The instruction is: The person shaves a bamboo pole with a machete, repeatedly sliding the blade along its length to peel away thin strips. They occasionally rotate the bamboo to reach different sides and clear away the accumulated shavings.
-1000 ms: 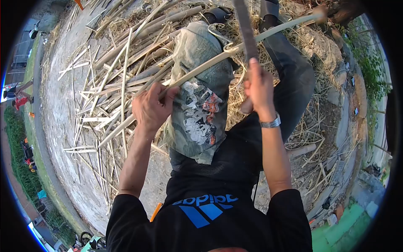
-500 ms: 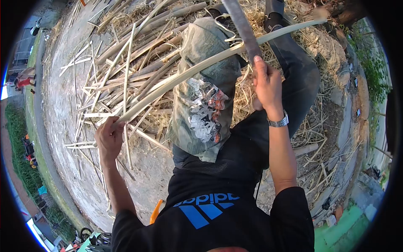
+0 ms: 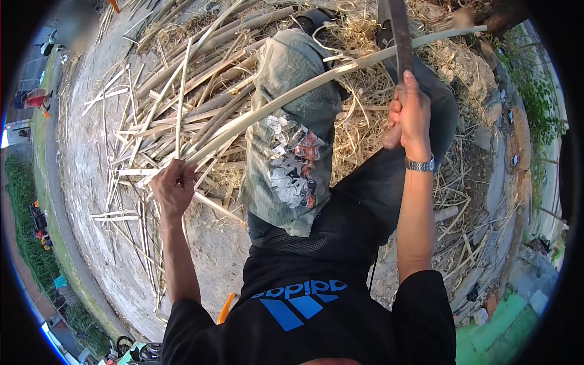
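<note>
My left hand [image 3: 174, 187] is closed on the near end of a long pale bamboo strip [image 3: 274, 108]. The strip runs up to the right across the camouflage cloth [image 3: 286, 155] draped over my left leg. In my right hand [image 3: 412, 112], fingers wrapped around its handle, is a long machete [image 3: 399, 39] with a dark blade pointing away from me. The blade crosses the strip toward its far end. Part of the wooden handle shows below my fist.
Split bamboo pieces [image 3: 182, 115] lie heaped on the concrete ground to the left. Curly shavings [image 3: 362, 131] cover the ground between and beyond my legs. An orange object [image 3: 226, 308] is by my left side. A person in red [image 3: 35, 99] is far off left.
My right hand and the machete have moved right, bringing the blade closer to the strip's far end. My left hand has shifted slightly right and up, still gripping the strip.
</note>
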`<state>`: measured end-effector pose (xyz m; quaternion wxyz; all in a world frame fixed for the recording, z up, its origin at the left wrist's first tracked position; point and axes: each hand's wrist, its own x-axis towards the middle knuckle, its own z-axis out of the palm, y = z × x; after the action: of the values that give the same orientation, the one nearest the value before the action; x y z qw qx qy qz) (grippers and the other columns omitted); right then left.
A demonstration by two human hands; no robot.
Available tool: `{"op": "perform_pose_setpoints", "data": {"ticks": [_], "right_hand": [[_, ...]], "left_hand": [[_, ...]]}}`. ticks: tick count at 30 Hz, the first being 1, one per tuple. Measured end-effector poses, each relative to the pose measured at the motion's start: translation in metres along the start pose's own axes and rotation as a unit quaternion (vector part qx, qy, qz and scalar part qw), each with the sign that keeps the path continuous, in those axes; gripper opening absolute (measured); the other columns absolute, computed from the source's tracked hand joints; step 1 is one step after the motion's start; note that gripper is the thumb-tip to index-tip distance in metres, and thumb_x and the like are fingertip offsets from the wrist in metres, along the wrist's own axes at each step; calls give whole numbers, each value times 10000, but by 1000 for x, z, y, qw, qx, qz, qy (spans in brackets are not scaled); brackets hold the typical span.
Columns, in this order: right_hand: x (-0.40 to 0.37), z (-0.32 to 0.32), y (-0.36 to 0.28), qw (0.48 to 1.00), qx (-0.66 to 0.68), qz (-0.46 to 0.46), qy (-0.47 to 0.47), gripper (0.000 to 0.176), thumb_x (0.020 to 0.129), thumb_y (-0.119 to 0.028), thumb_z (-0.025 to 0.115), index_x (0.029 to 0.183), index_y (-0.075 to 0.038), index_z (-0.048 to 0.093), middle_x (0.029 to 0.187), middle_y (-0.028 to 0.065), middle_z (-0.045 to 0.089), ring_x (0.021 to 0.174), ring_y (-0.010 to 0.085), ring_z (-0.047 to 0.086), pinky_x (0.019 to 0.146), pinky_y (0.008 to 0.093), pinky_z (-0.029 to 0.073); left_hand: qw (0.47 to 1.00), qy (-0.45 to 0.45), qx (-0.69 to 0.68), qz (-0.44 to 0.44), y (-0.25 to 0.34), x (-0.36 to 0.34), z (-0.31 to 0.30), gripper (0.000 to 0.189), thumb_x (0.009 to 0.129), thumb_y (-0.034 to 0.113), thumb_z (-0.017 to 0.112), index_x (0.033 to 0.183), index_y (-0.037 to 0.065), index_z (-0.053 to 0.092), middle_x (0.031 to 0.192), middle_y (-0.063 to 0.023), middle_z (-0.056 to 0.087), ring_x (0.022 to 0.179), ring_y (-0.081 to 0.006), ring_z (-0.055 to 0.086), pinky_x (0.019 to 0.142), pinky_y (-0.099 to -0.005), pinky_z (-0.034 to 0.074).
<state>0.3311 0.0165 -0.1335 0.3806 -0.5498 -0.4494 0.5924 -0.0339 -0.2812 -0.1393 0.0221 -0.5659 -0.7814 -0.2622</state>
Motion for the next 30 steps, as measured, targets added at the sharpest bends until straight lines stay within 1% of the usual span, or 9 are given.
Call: {"op": "perform_pose_setpoints", "data": {"ticks": [5, 13, 16, 20, 23, 24, 27, 29, 30], "right_hand": [[-44, 58, 38, 995, 11, 8, -101, 510, 1036, -500, 601, 799, -49, 585, 584, -37, 472, 445, 36, 426, 400, 231, 356], [1, 14, 11, 998, 52, 17, -12, 547, 1047, -528, 559, 678, -139, 447, 570, -50, 442, 445, 39, 423, 387, 236, 322], [-56, 73, 42, 990, -16, 0, -139, 539, 1041, -508, 578, 791, -32, 614, 573, -47, 457, 447, 63, 442, 388, 249, 351], [-56, 63, 14, 984, 85, 74, -141, 522, 1035, -504, 602, 740, -80, 526, 590, -40, 453, 423, 52, 409, 378, 241, 353], [-21, 33, 15, 998, 33, -24, -54, 555, 1048, -533, 561, 713, -92, 512, 554, -61, 428, 407, 41, 396, 368, 243, 332], [-20, 38, 21, 998, 20, -29, -59, 587, 1050, -552, 543, 677, -100, 506, 539, -50, 446, 398, 40, 398, 364, 248, 315], [-70, 85, 46, 965, -138, -161, -154, 581, 1051, -484, 569, 753, 14, 591, 541, 64, 544, 460, 150, 527, 481, 369, 433], [-81, 85, 36, 972, 12, 84, -220, 494, 1064, -442, 570, 795, -27, 577, 591, 31, 544, 455, 98, 498, 411, 294, 388], [-88, 83, 28, 971, 74, 80, -215, 490, 1068, -438, 564, 782, -40, 565, 586, 20, 524, 447, 84, 486, 401, 272, 379]], "left_hand": [[996, 38, 36, 72, 36, 24, 25, 298, 948, 348, 766, 784, 122, 662, 514, 1, 582, 397, -134, 480, 415, -296, 363], [1000, 7, -29, -6, 41, 25, 30, 304, 948, 304, 766, 767, 92, 644, 506, -58, 561, 419, -206, 559, 450, -351, 407], [1000, -11, 6, -10, 78, 44, 36, 312, 976, 298, 729, 809, 50, 642, 523, -86, 521, 438, -183, 439, 473, -359, 359], [994, -28, -57, -85, 71, 27, 37, 331, 984, 294, 726, 788, 42, 638, 504, -52, 475, 447, -163, 395, 473, -338, 343], [995, -4, -69, -76, 53, 19, 40, 332, 983, 282, 726, 773, 41, 637, 505, -56, 483, 452, -150, 386, 470, -341, 337], [996, -10, -46, -74, 62, 23, 41, 361, 952, 315, 758, 744, 52, 626, 538, -110, 570, 430, -274, 521, 453, -378, 384], [996, 4, -29, -87, 101, 41, 43, 353, 951, 295, 759, 741, 47, 620, 531, -116, 561, 430, -286, 510, 460, -369, 385], [992, -1, -88, -95, 93, 37, 51, 381, 973, 305, 744, 748, 27, 612, 506, -72, 517, 421, -203, 458, 464, -338, 348], [978, -34, -138, -154, 92, 29, 50, 394, 990, 313, 727, 757, 18, 612, 516, -35, 488, 455, -150, 420, 474, -320, 322]]}}
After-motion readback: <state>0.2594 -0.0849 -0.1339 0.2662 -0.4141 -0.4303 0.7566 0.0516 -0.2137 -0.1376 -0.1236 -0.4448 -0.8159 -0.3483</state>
